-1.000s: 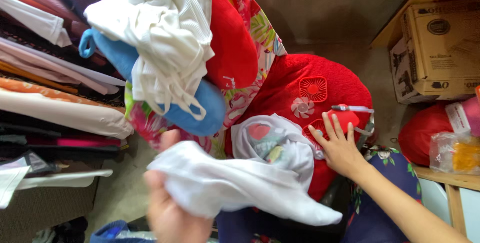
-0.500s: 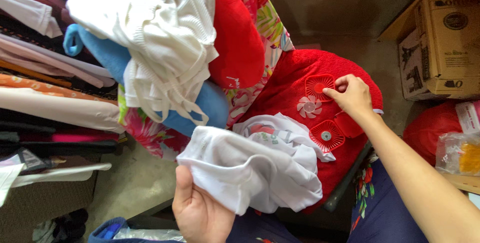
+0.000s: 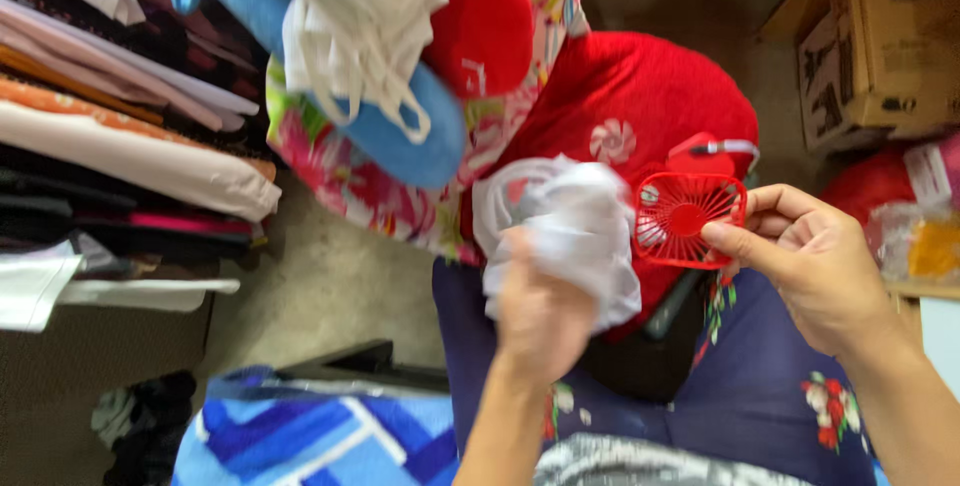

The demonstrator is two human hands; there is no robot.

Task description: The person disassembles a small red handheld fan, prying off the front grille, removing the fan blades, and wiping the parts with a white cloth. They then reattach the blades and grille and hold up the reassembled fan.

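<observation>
My right hand (image 3: 815, 266) pinches the small red fan (image 3: 690, 218) upright by its right rim, just right of the bunched white cloth (image 3: 565, 226) gripped in my left hand (image 3: 540, 311).

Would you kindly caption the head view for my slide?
Left hand grips a white cloth; right hand holds a small red fan.

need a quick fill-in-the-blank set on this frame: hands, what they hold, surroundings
1. The right hand holds a small red ____ by its edge.
2. The left hand grips a bunched ____ cloth.
3. A cardboard ____ sits at the upper right, beyond the right hand.
4. Folded clothes are stacked on the ____ side of the view.

Missing words: fan; white; box; left
</observation>
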